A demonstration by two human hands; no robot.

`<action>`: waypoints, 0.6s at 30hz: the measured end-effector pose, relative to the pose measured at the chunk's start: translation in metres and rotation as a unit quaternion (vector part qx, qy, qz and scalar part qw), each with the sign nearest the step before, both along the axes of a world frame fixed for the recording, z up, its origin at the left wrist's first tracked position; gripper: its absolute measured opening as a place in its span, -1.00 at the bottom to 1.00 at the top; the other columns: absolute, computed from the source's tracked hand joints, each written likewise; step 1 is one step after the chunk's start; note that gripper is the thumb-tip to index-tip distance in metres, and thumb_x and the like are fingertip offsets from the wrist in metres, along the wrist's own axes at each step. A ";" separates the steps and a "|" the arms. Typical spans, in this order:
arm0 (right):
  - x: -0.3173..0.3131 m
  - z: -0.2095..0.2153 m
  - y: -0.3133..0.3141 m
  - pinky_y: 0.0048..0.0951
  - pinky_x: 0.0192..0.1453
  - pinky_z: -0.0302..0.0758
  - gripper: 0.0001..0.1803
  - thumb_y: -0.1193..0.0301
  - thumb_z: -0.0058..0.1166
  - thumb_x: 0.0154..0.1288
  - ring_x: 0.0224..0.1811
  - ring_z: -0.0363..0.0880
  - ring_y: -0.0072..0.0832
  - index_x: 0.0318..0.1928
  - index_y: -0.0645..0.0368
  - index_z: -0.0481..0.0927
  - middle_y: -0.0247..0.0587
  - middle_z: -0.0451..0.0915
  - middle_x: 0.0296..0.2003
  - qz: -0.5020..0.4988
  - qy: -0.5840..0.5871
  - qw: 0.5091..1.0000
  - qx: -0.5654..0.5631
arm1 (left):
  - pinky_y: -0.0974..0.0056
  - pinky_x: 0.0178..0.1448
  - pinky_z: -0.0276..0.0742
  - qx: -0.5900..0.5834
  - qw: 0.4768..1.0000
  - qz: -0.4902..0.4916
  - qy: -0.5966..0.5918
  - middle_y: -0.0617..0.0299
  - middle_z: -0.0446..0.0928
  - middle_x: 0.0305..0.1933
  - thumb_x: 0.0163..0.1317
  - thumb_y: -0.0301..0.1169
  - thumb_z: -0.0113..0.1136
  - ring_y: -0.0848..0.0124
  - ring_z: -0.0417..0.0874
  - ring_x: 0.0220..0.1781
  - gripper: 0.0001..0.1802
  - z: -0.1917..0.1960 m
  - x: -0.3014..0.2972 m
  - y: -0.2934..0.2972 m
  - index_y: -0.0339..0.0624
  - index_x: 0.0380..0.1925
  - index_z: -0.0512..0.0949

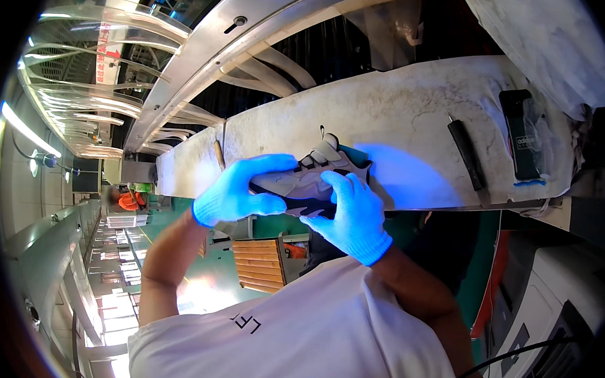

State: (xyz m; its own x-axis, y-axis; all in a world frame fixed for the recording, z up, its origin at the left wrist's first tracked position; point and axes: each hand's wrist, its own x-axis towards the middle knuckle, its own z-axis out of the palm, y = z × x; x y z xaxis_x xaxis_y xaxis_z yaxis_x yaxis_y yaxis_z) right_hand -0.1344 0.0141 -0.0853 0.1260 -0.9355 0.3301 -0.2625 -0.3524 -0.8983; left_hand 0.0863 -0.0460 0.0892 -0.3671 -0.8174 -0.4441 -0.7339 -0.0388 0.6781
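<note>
A grey sneaker (301, 181) with a dark sole lies on its side in front of me, at the near edge of the worktable. Its toe points left, and a pull loop stands up from the far side. Teal material (355, 155) shows at its opening. My left hand (241, 192), in a knit glove lit bright blue, is closed round the toe, with fingers on the upper and thumb on the near side. My right hand (355, 217), gloved likewise, grips the shoe's near side toward the heel, fingertips on the upper. Part of the sole is hidden by this hand.
The pale, stained worktable (414, 113) carries a black-handled pointed tool (467, 153), a dark flat case (515, 131) beside clear plastic, and a small wooden-handled tool (219, 155). White plastic sheeting (558, 45) hangs far right. A metal rail (186, 62) with clear strips runs behind.
</note>
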 end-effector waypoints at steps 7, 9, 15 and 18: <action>0.018 0.002 -0.004 0.04 0.03 0.69 -0.02 0.03 0.77 0.04 0.05 0.74 -0.01 0.39 0.07 0.51 -0.04 0.64 0.03 0.014 0.049 0.999 0.014 | 0.08 0.21 0.77 0.085 0.942 -0.116 -0.303 -0.17 0.85 0.07 0.14 0.36 0.60 0.02 0.91 0.05 0.01 -0.022 -0.038 -0.048 -0.32 0.28 0.74; 0.020 0.007 -0.004 0.04 0.06 0.70 0.00 0.01 0.77 0.04 0.08 0.75 0.00 0.40 0.09 0.51 -0.02 0.66 0.06 -0.001 0.065 0.998 0.003 | 0.08 0.16 0.79 0.042 0.953 -0.097 -0.285 -0.14 0.86 0.03 0.18 0.35 0.56 0.03 0.92 -0.02 -0.10 -0.031 -0.032 -0.047 -0.30 0.15 0.80; 0.001 0.010 -0.002 0.04 0.10 0.72 0.02 0.05 0.74 0.11 0.05 0.73 0.04 0.47 0.16 0.45 0.02 0.65 0.07 0.003 0.012 1.000 0.014 | 0.07 0.47 0.67 -0.004 0.967 -0.140 -0.212 -0.13 0.76 0.32 0.09 0.12 0.74 -0.02 0.82 0.33 -0.05 0.033 -0.056 -0.022 -0.25 0.37 0.70; -0.008 0.004 0.009 0.02 0.14 0.70 0.04 0.11 0.74 0.12 0.10 0.68 0.06 0.51 0.17 0.43 0.06 0.61 0.11 0.011 -0.015 1.000 0.020 | -0.01 0.50 0.67 -0.187 0.947 -0.220 -0.141 -0.14 0.72 0.40 -0.04 -0.02 0.84 -0.08 0.79 0.39 -0.05 0.017 -0.035 0.002 -0.30 0.32 0.72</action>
